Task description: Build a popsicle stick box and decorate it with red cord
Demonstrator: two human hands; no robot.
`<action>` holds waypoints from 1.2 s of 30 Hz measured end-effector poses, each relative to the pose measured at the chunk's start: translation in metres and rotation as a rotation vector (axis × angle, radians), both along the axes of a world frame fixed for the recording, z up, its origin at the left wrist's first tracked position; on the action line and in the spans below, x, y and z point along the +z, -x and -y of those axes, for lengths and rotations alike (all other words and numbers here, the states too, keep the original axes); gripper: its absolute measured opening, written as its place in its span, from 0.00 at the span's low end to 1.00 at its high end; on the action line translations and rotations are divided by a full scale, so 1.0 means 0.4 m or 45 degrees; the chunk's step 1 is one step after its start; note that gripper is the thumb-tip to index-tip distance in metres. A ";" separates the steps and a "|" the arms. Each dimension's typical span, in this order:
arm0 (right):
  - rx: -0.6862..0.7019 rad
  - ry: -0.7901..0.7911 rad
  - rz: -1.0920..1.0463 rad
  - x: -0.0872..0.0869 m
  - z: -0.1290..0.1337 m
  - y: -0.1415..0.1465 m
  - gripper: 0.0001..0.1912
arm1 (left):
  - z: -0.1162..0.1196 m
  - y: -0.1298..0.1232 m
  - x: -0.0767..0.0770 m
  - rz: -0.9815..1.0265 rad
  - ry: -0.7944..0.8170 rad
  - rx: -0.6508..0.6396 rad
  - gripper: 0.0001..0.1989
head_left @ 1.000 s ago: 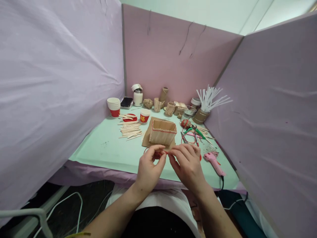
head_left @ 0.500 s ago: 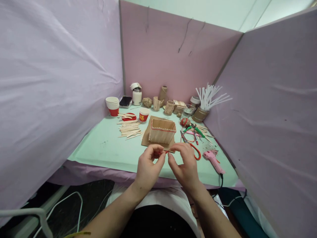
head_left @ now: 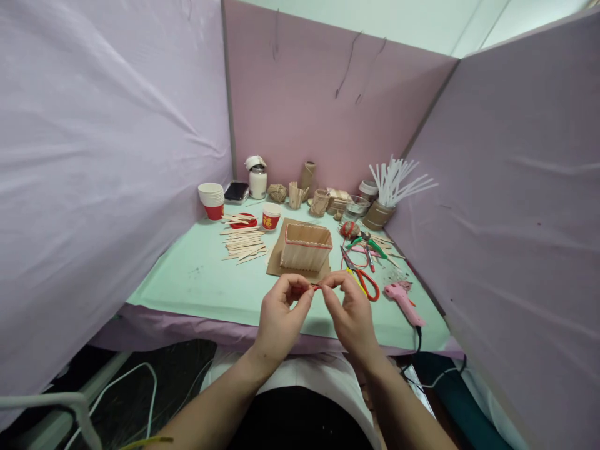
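Observation:
My left hand [head_left: 284,312] and my right hand [head_left: 349,312] meet over the table's front part, each closed in a pinch. Between their fingertips runs a thin red cord [head_left: 316,286]; part of it is hidden in the curl of my left fingers. Just beyond my hands stands a wooden stick box [head_left: 306,255], open at the top, with red cord along its upper rim. It rests on a piece of cardboard [head_left: 275,265]. Red-handled scissors [head_left: 368,284] lie beside my right hand.
At left lie loose wooden sticks [head_left: 246,244], near a paper cup [head_left: 271,217] and stacked cups [head_left: 212,201]. On the right are a pink glue gun [head_left: 404,304], green-handled pliers [head_left: 375,245], a ball of red cord [head_left: 349,229] and a holder with white glue sticks [head_left: 379,215].
My right fingertips have shifted slightly right, away from the left ones, and a little more red cord shows between them. Yellow on the scissors' handle is now visible.

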State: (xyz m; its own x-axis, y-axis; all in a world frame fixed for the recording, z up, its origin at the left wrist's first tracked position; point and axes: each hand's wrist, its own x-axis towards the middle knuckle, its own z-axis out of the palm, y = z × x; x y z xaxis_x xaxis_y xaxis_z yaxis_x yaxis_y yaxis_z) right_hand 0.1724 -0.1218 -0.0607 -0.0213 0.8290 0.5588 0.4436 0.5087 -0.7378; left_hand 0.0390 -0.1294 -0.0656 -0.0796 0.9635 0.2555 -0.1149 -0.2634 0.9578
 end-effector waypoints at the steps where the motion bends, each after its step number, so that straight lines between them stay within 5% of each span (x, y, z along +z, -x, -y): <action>1: 0.075 0.164 -0.171 -0.007 -0.003 0.002 0.07 | 0.000 -0.001 0.002 0.055 0.037 -0.021 0.06; 3: 0.183 0.411 -0.421 -0.017 -0.010 0.006 0.09 | -0.002 -0.003 0.005 0.143 0.108 -0.046 0.08; 6: 0.188 0.499 -0.502 -0.020 -0.014 0.008 0.11 | -0.006 -0.002 0.003 0.190 0.170 -0.069 0.10; 13: -0.007 0.166 -0.116 -0.008 0.003 0.005 0.07 | -0.010 0.019 -0.005 -0.062 0.127 -0.111 0.08; 19: -0.087 -0.130 0.131 -0.003 0.011 0.009 0.05 | -0.010 0.046 0.005 -0.322 -0.043 0.030 0.11; 26: -0.068 -0.105 0.158 -0.003 0.014 0.011 0.05 | -0.018 0.043 0.007 -0.202 0.132 -0.271 0.16; 36: -0.022 -0.037 0.158 -0.006 0.018 0.006 0.06 | -0.025 0.036 0.003 -0.144 0.191 -0.326 0.08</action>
